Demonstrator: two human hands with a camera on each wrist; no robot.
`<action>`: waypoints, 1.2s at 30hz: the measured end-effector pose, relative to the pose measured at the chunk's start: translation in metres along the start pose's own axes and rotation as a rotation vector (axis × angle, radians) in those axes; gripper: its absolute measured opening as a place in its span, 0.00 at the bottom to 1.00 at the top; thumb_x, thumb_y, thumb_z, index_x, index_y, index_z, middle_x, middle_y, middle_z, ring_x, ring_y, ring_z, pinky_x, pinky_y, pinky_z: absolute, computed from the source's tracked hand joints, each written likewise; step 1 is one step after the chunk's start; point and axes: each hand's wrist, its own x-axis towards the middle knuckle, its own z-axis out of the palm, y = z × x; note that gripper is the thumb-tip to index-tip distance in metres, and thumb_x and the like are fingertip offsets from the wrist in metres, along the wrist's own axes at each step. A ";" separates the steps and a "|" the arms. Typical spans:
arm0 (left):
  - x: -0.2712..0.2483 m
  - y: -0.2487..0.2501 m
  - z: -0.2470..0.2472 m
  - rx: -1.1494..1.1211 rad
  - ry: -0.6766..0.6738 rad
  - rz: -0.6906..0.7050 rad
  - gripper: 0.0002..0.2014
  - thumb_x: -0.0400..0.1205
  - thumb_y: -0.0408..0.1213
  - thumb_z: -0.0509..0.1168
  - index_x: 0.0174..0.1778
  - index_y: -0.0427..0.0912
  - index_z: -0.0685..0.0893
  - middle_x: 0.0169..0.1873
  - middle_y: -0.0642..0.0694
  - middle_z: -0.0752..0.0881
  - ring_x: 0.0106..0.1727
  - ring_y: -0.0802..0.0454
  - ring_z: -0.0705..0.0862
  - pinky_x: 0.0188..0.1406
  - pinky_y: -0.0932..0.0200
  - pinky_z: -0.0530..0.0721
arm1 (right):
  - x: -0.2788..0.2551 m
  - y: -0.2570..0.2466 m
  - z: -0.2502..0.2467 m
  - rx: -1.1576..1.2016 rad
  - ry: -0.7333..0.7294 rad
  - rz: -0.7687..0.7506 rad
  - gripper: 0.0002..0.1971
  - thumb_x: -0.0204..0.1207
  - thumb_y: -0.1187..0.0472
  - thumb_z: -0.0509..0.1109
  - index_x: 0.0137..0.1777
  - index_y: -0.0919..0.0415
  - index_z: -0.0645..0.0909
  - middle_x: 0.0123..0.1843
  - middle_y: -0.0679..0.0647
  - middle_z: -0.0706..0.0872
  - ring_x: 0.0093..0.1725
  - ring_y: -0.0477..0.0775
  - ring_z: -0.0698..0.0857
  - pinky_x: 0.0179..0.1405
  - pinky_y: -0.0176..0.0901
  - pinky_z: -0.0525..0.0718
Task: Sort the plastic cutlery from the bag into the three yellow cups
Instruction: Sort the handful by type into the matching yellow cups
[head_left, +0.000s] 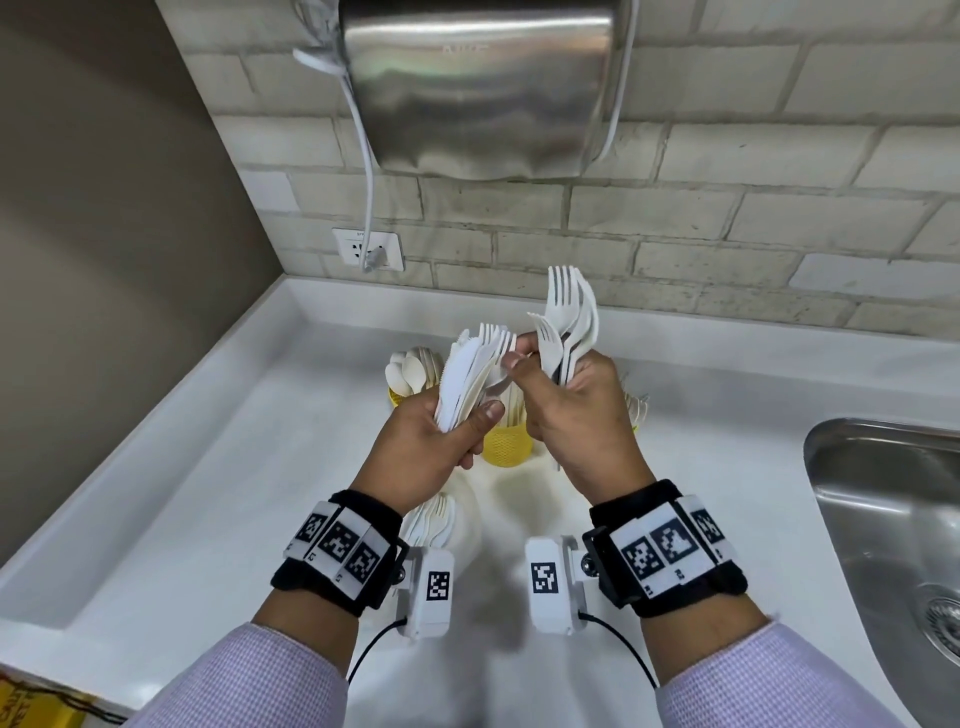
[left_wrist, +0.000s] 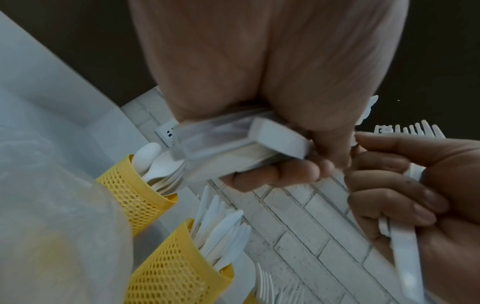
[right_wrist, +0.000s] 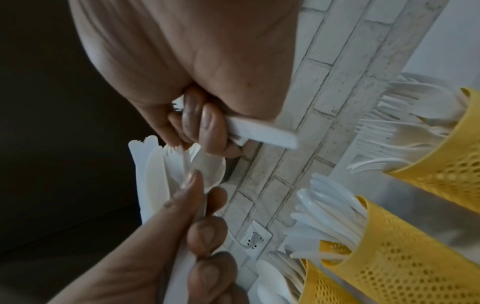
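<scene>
A mixed bundle (head_left: 470, 371) is gripped in the left hand (head_left: 434, 449); forks (head_left: 569, 325) are clutched in the right hand (head_left: 576, 410), above the yellow cups (head_left: 506, 441); one fork should be pinched free without loosening either bundle.

Up top, a brushed steel wall-mounted dryer housing (head_left: 480, 88) gleams against the pale grey brick-tile wall (head_left: 727, 208), a white cable (head_left: 368, 171) dropping from it into a white wall socket (head_left: 368, 249); below runs the white countertop (head_left: 208, 493), and at right sits a stainless steel sink basin (head_left: 893, 509) with its round drain (head_left: 943, 621)
</scene>
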 end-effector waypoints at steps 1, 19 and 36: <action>0.001 0.000 0.000 0.006 0.000 0.005 0.13 0.84 0.48 0.71 0.38 0.45 0.84 0.25 0.50 0.84 0.27 0.52 0.82 0.35 0.57 0.82 | 0.000 0.002 0.002 0.021 -0.001 0.010 0.04 0.85 0.68 0.69 0.49 0.61 0.82 0.22 0.36 0.79 0.21 0.37 0.77 0.31 0.34 0.71; -0.004 -0.003 -0.002 0.095 -0.017 0.043 0.10 0.86 0.49 0.69 0.41 0.53 0.81 0.22 0.60 0.76 0.24 0.61 0.72 0.32 0.65 0.72 | 0.012 -0.013 -0.007 0.834 0.259 0.226 0.11 0.91 0.50 0.59 0.62 0.55 0.78 0.43 0.58 0.90 0.48 0.65 0.91 0.56 0.62 0.88; -0.001 -0.001 -0.003 0.319 0.196 0.202 0.15 0.84 0.43 0.73 0.62 0.64 0.81 0.46 0.69 0.89 0.47 0.67 0.88 0.49 0.70 0.82 | 0.009 -0.025 -0.005 0.389 0.137 0.163 0.13 0.82 0.56 0.75 0.39 0.52 0.75 0.22 0.46 0.63 0.19 0.46 0.57 0.20 0.33 0.56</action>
